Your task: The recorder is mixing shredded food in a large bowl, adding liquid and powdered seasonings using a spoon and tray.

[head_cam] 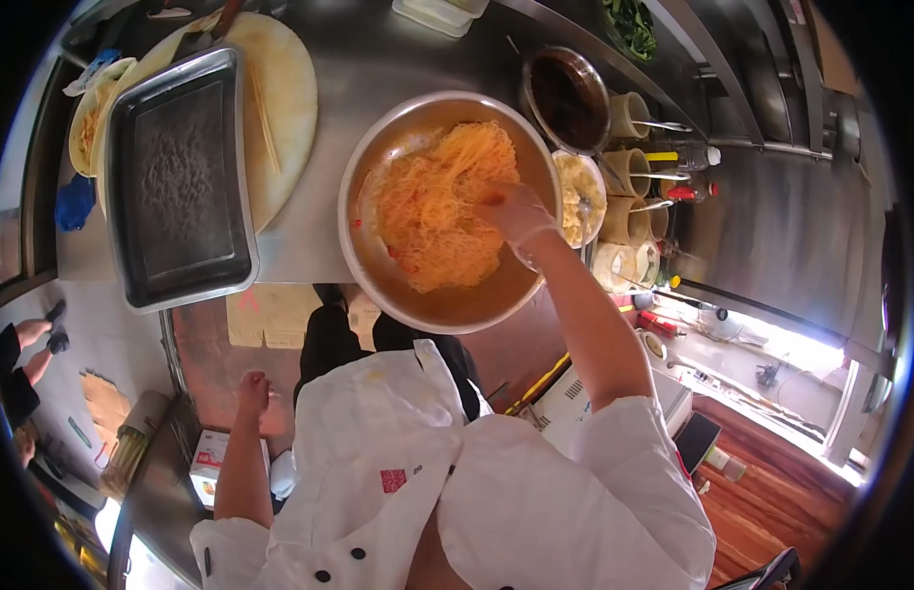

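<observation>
A wide steel mixing bowl (357, 243) stands at the counter's front edge, partly overhanging it. Inside lies a tangled mass of thin orange-yellow noodles (449, 243) with a few small red pieces. My right hand (512, 214), in a clear disposable glove, reaches in from the right with its fingers bunched on the noodles; the fingertips are blurred and partly hidden among the strands. My left hand (255, 391) hangs bare below the counter, left of my body. Its fingers are curled, and I see nothing in them.
A black rectangular tray (184, 177) overlaps a round cutting board (287, 96) with chopsticks (264, 118) on it. Right of the bowl stand a pan of dark sauce (568, 99), a white bowl of pale minced food (577, 188) and several seasoning jars (627, 166). Another person's legs (33, 346) appear far left.
</observation>
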`<action>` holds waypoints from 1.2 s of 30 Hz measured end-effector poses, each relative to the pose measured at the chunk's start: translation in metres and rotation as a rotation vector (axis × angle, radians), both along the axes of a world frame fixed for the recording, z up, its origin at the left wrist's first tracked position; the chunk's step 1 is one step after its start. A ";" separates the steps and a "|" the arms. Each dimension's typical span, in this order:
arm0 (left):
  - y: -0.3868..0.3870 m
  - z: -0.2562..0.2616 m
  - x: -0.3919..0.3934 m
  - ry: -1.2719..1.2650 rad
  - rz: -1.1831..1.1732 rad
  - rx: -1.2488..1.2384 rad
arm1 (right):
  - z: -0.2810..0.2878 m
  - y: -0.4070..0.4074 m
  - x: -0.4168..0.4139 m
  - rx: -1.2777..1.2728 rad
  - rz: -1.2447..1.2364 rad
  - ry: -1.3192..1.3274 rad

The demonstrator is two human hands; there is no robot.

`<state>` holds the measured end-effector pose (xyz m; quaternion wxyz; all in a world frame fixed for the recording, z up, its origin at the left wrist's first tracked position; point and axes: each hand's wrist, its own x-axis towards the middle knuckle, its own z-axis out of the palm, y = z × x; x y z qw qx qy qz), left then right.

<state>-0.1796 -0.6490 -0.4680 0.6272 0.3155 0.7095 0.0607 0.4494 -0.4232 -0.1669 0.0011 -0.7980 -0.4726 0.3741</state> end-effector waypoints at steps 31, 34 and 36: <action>0.019 -0.011 -0.015 0.031 -0.062 -0.010 | -0.013 -0.071 -0.019 -0.281 0.606 -0.142; 0.022 -0.008 -0.010 0.050 -0.087 -0.024 | -0.034 -0.088 -0.002 0.132 0.311 -0.219; 0.024 0.000 -0.005 0.088 -0.103 -0.052 | -0.028 -0.083 -0.004 0.127 0.244 -0.223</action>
